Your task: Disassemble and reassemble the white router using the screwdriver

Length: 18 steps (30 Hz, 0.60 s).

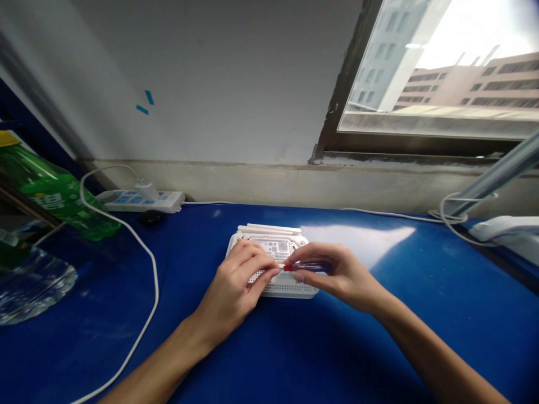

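A white Wi-Fi router lies upside down on the blue tabletop, its label and vented underside facing up. Its folded white antennas lie along the far edge. My left hand rests over the router's near left part and holds it, hiding much of the underside. My right hand pinches a small screwdriver with a translucent handle and red collar. The screwdriver lies nearly level, and its tip reaches the router beside my left fingers. The tip itself is hidden.
A white cable curves across the blue table from a power strip at the wall. A green bottle and clear plastic bottle lie at left. A white device and metal pole stand at right, below a window.
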{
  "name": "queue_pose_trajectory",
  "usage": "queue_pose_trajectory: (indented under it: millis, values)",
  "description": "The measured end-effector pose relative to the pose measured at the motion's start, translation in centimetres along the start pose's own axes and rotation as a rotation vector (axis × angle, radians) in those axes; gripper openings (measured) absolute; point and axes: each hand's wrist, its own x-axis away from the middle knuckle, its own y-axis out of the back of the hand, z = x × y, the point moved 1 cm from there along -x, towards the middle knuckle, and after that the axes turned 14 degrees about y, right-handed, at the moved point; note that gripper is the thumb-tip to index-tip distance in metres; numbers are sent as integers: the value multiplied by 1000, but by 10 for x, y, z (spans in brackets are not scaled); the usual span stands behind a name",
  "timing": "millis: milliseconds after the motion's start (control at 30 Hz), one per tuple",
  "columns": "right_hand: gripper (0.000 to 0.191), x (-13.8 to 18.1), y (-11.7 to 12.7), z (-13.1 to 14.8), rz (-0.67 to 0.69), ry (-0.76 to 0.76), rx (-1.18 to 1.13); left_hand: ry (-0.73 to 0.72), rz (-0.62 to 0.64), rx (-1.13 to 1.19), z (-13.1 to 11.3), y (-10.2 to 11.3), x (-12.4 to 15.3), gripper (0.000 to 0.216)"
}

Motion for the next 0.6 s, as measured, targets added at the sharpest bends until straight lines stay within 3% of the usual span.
queue_pose_trajectory:
  millis: [133, 267, 467, 600]
  values:
    - [23, 0, 7, 3, 37, -89, 25, 33, -74, -48, -2, 3, 1, 24]
    - [29, 0, 39, 11, -34, -111, 185, 84, -126, -116, 1, 9, -1, 22]
    - [37, 24, 117, 19, -57, -302, 459, 16, 28, -235, 4, 4, 0, 26]
    - [41, 40, 146, 14, 27, -381, 517, -36, 98, -337, 3, -3, 4, 29]
